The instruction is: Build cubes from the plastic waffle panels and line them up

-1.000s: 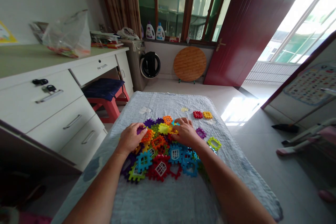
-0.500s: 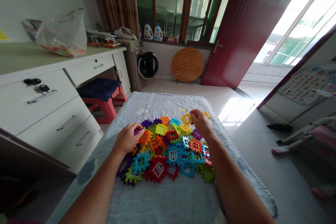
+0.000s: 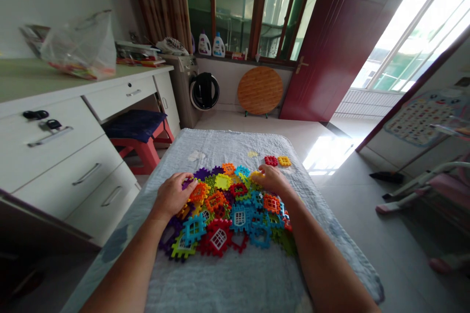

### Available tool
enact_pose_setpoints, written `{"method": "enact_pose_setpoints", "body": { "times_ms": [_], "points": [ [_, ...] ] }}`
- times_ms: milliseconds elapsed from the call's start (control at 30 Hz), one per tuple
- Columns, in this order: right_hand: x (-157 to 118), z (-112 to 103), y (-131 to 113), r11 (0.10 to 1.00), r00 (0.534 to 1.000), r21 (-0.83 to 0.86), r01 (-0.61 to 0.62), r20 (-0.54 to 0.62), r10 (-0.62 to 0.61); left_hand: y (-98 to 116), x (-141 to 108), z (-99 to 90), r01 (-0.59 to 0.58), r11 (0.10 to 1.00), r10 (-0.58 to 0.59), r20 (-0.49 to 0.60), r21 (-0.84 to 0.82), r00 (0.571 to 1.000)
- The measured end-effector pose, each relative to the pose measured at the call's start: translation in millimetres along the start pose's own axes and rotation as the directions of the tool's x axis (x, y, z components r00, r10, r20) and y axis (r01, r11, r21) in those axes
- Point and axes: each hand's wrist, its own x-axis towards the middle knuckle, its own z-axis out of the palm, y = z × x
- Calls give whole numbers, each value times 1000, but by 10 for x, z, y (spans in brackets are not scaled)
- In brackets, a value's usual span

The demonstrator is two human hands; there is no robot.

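Note:
A pile of colourful plastic interlocking blocks (image 3: 238, 217), toothed along their edges and some with white window grids, lies on a cloth-covered table (image 3: 235, 279). My left hand (image 3: 174, 195) is at the pile's left side, thumb and fingers closed around a purple block (image 3: 187, 183), which is partly hidden. Beside its thumb is an orange block (image 3: 199, 192). At the back right of the pile, my right hand (image 3: 274, 179) has its fingers curled on a yellow block (image 3: 256, 176), mostly covered. Behind that hand, a red block (image 3: 270, 160) and another yellow block (image 3: 284, 161) lie side by side.
A white desk (image 3: 66, 156) with drawers stands on the left, and a red stool (image 3: 141, 139) with a dark cushion is tucked beside it. Beyond the table are a washing machine (image 3: 185, 90), a round wooden board (image 3: 260, 90) and a dark red door (image 3: 323, 49).
My right hand has moved left and nearer to me, onto the pile. The red block and the far yellow block behind it now show fully. My left hand stays on the purple block.

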Motion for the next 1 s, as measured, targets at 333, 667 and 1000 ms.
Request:
{"method": "enact_pose_setpoints", "body": {
  "times_ms": [333, 667, 1000],
  "points": [
    [-36, -19, -41, 998, 998, 26, 53, 32, -53, -88, 12, 27, 12, 999, -15, 79, 45, 997],
    [2, -28, 102, 992, 989, 62, 106, 94, -112, 177, 47, -42, -9, 983, 10, -5, 184, 1000],
    [54, 76, 83, 998, 995, -6, 57, 86, -56, 510, 601, 140, -122, 947, -13, 416, 296, 909]
  ]
}}
